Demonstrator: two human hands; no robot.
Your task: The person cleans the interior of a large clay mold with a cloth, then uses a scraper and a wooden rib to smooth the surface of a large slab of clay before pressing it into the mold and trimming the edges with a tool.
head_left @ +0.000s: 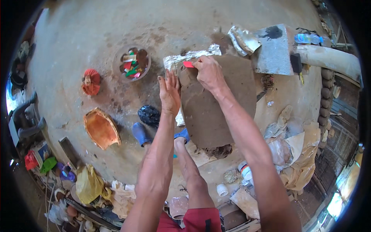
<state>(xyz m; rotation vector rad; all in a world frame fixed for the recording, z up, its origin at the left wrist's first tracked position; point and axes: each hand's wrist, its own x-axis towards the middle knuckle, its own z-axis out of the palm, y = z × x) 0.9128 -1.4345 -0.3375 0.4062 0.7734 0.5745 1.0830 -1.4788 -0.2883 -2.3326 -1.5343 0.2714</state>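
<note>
In the head view, pinches a red card (188, 64) between the thumb and fingers of the right hand (210, 72), grip narrow, at the far left corner of the clay (220, 104). Holds the left hand (169, 92) with fingers straight and side by side, grip wide, along the clay's left edge; cannot tell about contact there. Has the clay as a broad, brown, flat-topped block, reaching from under the right hand back toward the knees, with a white sheet (172, 60) showing past its far and left edges. Left of the clay, near its far end, a bowl (116, 63) with coloured scraps (133, 72) inside; farther left, an orange bundle (91, 82) and, nearer the body, a terracotta dish (102, 129). Between dish and clay, a black bag (149, 115), just beside one of two blue shoes (141, 133). Beyond the clay's far right corner, a curved white shard (244, 40); right of that corner, a grey slab (276, 58), then a clear bottle (308, 38). Right of the clay's near end, crumpled brown wrapping (305, 166).
</note>
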